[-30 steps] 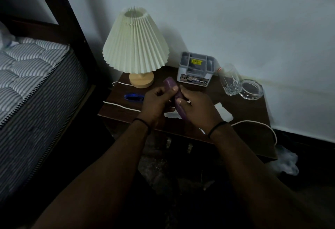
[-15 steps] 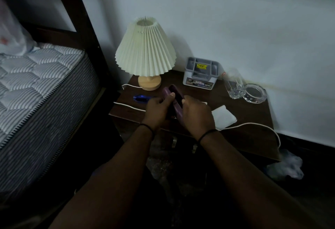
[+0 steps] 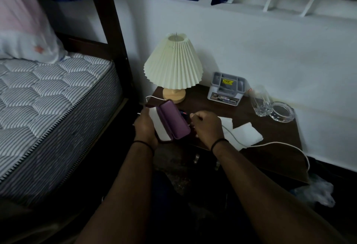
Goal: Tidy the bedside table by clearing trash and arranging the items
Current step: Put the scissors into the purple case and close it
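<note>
Since the purple case (image 3: 174, 122) is hinged open and tilted up off the bedside table (image 3: 270, 133), it's probably best shut before it gets set down anywhere, so the white inside isn't left gaping. That would be done most easily with the lid pressed down by the free hand while the bottom half is kept steady. What's inside, if anything, can't be made out in this light.

Relative to the case: it's held along its left edge and underside by the left hand (image 3: 144, 127), fingers wrapped round it. Just to the right of the case, the right hand (image 3: 207, 127) is loosely curled, and whether anything is pinched in it can't be told. A bit of blue pen (image 3: 182, 112) is seen poking out behind the case's right edge. Further right, white tissues (image 3: 245, 133) are lying on the table with a white cable (image 3: 280, 144) run across them, and those look like the trash to be cleared. Behind the case the lamp (image 3: 173, 64) is found, and off to the back right a grey organiser box (image 3: 226, 89), then a glass tumbler (image 3: 259, 100) and a glass ashtray (image 3: 282, 112) side by side
</note>
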